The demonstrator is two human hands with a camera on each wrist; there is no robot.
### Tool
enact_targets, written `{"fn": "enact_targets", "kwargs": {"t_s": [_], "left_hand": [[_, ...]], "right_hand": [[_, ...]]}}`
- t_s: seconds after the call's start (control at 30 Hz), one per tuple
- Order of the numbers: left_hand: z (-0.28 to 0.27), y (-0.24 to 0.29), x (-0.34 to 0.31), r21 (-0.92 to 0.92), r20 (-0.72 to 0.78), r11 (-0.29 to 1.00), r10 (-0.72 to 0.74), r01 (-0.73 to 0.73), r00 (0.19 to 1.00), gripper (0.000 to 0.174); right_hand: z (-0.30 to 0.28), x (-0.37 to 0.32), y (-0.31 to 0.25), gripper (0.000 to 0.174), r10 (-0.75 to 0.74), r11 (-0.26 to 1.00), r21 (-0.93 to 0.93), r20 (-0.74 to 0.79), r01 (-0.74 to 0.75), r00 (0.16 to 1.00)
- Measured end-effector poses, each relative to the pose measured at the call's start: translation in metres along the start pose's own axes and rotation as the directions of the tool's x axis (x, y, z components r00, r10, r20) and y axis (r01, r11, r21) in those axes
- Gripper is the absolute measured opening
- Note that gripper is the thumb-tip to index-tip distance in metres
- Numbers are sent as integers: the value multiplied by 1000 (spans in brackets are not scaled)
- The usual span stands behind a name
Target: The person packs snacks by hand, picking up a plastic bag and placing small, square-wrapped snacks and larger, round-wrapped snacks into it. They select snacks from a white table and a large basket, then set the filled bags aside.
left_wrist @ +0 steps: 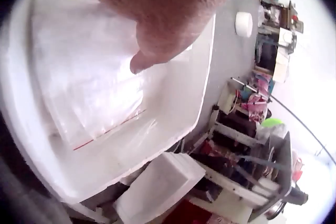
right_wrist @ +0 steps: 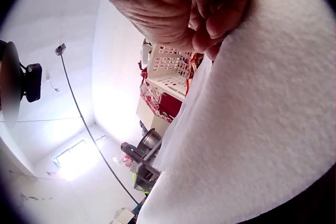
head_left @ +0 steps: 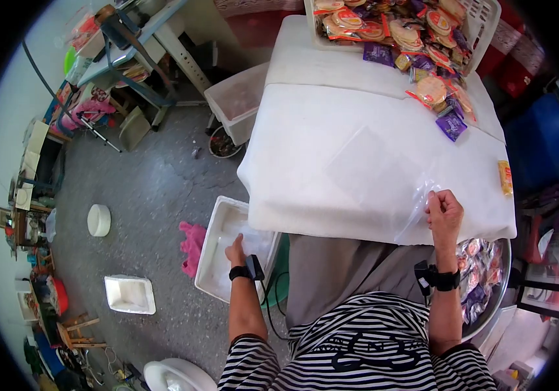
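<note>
My right hand (head_left: 445, 212) pinches the edge of a clear plastic bag (head_left: 416, 207) at the near right of the white-covered table (head_left: 305, 163). In the right wrist view its fingers (right_wrist: 220, 22) are curled close over the white cloth. Down to the left, my left hand (head_left: 235, 251) reaches into a white foam box (head_left: 211, 260). The left wrist view shows its thumb (left_wrist: 144, 62) extended over a stack of clear bags (left_wrist: 89, 77) with a red line along one edge; the other fingers are mostly hidden.
A white basket (head_left: 485, 32) of packaged round crackers stands at the far right, with several packets (head_left: 430, 91) spilled before it. A yellow packet (head_left: 505, 177) lies at the right edge. A metal basin (head_left: 504, 274) of wrapped items sits right of my lap. A pink cloth (head_left: 192, 247) lies beside the foam box.
</note>
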State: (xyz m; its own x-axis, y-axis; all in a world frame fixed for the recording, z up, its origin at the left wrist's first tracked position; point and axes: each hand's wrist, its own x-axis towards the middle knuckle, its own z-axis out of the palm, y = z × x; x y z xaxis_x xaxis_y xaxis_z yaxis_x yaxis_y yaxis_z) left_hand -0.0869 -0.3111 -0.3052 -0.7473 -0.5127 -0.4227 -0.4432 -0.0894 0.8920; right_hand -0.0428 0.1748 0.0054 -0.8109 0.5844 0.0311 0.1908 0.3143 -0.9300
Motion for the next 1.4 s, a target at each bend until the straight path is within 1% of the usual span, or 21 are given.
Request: {"fn": "enact_targets", "kwargs": {"t_s": [0.1, 0.2, 0.33, 0.4, 0.43, 0.53, 0.6, 0.63, 0.67, 0.73, 0.8, 0.87, 0.97, 1.1, 1.2, 1.23, 1.27, 1.3, 1.33, 1.37, 1.4], "left_hand": [[24, 37, -5, 247, -193, 949, -152, 198, 969, 63], [50, 50, -15, 351, -386, 901, -108, 255, 916, 84], [39, -10, 41, 434, -334, 818, -244, 378, 911, 100], [26, -52, 72, 578, -185, 806, -22, 127, 983, 73], [25, -36, 60, 581, -186, 804, -22, 128, 982, 73], [16, 11, 20, 438, -88, 888, -116, 143, 989, 44], [7, 2, 12, 280, -159, 959, 1, 44, 987, 25], [-5, -8, 15, 271, -7, 952, 152, -145, 988, 29], [-17, -17, 18, 276, -12, 951, 152, -143, 988, 29], [-36, 0, 0, 355, 112, 931, -138, 90, 984, 32], [-55, -10, -1, 527, 197, 849, -73, -43, 978, 35], [-62, -14, -7, 282, 117, 950, -174, 135, 978, 28], [-58, -13, -19, 23, 94, 985, -174, 173, 980, 17], [-74, -13, -18, 210, 178, 973, -133, 95, 975, 10], [-80, -11, -28, -70, 144, 944, -311, 324, 939, 8], [-84, -14, -35, 253, 150, 965, 28, -65, 988, 10], [-87, -16, -40, 521, 264, 738, 338, -429, 903, 14], [-85, -12, -43, 521, 262, 739, 337, -426, 904, 14], [-82, -7, -43, 51, 126, 997, 49, -56, 991, 20], [-81, -2, -45, -456, 158, 831, -276, 318, 948, 29], [-81, 4, -52, -456, 157, 831, -276, 317, 948, 29]], "right_hand": [[1, 0, -2, 21, 11, 1000, 1, 0, -11, 1000], [1, 0, 0, 20, 13, 999, -32, -14, -13, 1000], [3, 1, 10, 20, -29, 999, -20, -29, 28, 999], [2, 1, 10, 19, -63, 998, -26, -32, 62, 998], [2, -1, 6, 19, -35, 999, -9, -22, 35, 999], [2, -1, 7, 20, -13, 1000, -6, -9, 13, 1000], [1, 0, 7, 20, -27, 999, -22, -9, 26, 1000], [1, 0, 6, 20, -32, 999, -35, -11, 32, 999], [1, -1, 5, 20, -38, 998, -48, -11, 37, 999], [1, -1, 3, 20, -39, 999, -29, -4, 39, 999], [1, -2, 2, 20, -42, 999, -9, 5, 42, 999], [1, -2, 1, 20, -3, 1000, 15, 10, 3, 1000], [-1, -3, -2, 19, 29, 999, 30, 32, -30, 999], [-1, -3, 4, 18, -26, 998, 65, 8, 25, 1000], [-3, -4, 2, 16, 2, 996, 85, -3, -2, 1000], [-3, -4, 0, 15, 19, 994, 106, -6, -18, 1000], [-4, -4, 0, 13, 36, 991, 127, -10, -34, 999], [-5, -3, 1, 13, 36, 991, 126, -8, -35, 999], [-6, -3, 3, 13, 41, 988, 146, 2, -41, 999], [-7, -2, 4, 12, 46, 985, 167, 11, -48, 999], [-8, -2, 4, 12, 46, 985, 167, 12, -48, 999]]}}
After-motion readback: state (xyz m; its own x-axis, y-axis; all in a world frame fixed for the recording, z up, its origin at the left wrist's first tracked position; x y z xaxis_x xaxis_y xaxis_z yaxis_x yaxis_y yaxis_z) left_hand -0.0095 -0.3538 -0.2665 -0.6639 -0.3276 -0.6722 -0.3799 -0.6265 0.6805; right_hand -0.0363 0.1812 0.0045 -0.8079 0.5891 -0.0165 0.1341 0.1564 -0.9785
